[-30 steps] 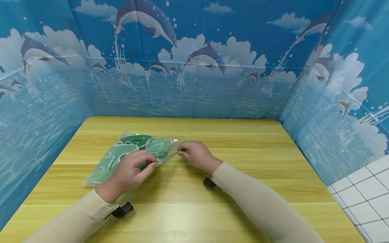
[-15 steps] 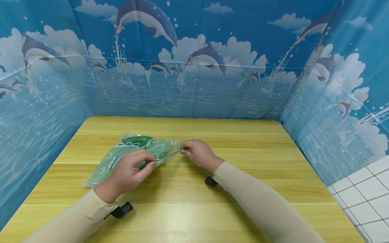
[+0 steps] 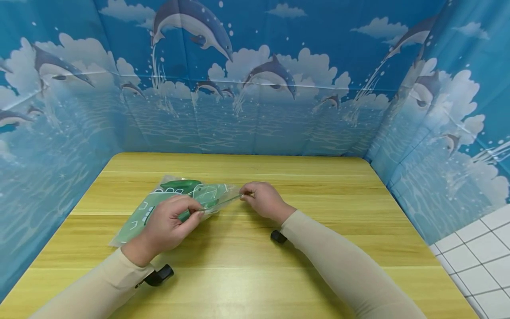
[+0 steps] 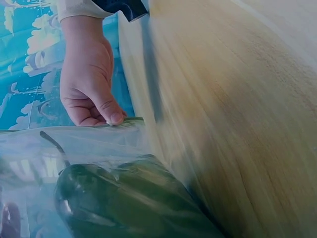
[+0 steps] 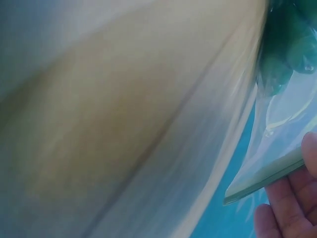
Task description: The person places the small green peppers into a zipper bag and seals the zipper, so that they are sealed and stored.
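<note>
A clear zip bag (image 3: 137,217) with a green cartoon print lies on the left half of the table, its mouth end lifted towards the hands. Long green peppers (image 3: 181,183) show through the plastic; in the left wrist view a pepper (image 4: 99,198) with its stem lies just inside the mouth. My left hand (image 3: 169,221) pinches the near end of the mouth edge between thumb and fingers. At the far end, my right hand (image 3: 264,201) pinches the same edge, where a green zip strip (image 5: 267,178) runs between thumb and fingers. The edge is stretched straight between both hands.
The yellow wood-grain table (image 3: 318,186) extends around the bag. A blue dolphin-print curtain (image 3: 255,110) stands behind it and at both sides. White floor tiles (image 3: 478,257) show at the lower right. Black wrist cameras (image 3: 159,275) hang under both sleeves.
My right hand has shifted slightly right and away along the bag's mouth, drawing the edge straighter. My left hand has stayed nearly in place, still pinching the near end.
</note>
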Demonstrator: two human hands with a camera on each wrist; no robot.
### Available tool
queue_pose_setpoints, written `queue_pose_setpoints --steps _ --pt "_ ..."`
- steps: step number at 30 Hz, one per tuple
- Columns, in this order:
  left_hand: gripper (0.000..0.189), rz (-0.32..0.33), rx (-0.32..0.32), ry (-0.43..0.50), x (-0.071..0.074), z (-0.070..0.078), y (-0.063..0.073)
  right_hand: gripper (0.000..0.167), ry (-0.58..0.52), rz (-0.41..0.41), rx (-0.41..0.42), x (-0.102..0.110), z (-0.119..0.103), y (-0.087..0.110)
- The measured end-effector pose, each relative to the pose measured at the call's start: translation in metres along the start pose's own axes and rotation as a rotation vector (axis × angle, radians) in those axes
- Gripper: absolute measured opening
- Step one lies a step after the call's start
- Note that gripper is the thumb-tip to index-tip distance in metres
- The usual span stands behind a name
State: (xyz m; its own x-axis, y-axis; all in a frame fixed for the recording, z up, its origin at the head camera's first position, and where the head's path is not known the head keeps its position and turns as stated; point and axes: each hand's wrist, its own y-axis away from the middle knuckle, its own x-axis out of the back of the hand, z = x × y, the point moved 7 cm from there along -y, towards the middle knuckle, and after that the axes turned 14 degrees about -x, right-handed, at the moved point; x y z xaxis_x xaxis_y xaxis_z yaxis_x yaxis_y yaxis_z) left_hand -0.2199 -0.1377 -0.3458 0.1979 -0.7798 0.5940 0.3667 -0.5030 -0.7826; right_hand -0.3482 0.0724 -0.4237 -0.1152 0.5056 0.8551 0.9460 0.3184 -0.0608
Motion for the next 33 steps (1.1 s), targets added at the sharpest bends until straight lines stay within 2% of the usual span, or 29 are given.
queue_pose_setpoints --steps 14,25,33 --pt "0.025 0.079 -0.049 0.016 0.009 0.004 -0.004 0.011 0.011 0.009 -0.018 0.002 0.007 -0.004" --pt "0.019 0.09 -0.021 0.03 0.01 0.002 -0.003 0.011 0.0 0.008 -0.034 0.005 0.015 -0.007" --pt "0.019 0.112 -0.048 0.041 0.01 0.003 -0.003 0.009 -0.002 -0.005 -0.073 0.006 0.023 -0.013"
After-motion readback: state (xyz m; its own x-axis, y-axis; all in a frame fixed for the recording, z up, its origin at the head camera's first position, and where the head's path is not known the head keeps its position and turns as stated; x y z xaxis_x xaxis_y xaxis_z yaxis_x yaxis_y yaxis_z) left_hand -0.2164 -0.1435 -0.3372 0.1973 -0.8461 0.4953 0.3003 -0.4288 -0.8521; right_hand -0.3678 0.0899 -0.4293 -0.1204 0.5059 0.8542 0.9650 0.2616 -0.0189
